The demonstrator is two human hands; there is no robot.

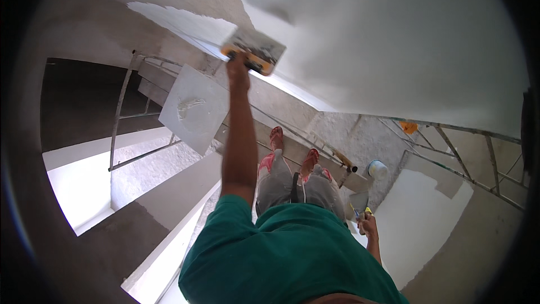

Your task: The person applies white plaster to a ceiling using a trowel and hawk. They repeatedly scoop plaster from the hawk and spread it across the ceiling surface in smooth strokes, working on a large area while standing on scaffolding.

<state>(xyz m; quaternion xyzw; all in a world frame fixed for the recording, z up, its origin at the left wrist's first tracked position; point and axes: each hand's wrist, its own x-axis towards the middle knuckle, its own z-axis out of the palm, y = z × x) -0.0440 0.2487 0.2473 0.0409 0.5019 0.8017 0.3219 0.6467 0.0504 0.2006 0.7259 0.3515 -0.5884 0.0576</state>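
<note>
My left arm is stretched up and forward. Its hand (238, 72) is closed round the dark handle of a wide plastering trowel (259, 48), which has a grey blade and an orange back. The blade lies at the edge between fresh white plaster (360, 39) and the bare grey-brown surface; I cannot tell whether it touches. Low at my right side, my right hand (368, 225) grips a putty knife (360, 201) with a yellow and blue handle and a grey blade. A square white board (194, 107) with a smear of white paste lies on the scaffold to the left.
I stand on scaffold planks (264, 135). A metal scaffold frame (115, 118) rises at the left, another (450, 146) at the right, with an orange thing (408, 127) by it. A white bucket (377, 169) stands below on the rough floor. Bright openings (79, 186) show at the left.
</note>
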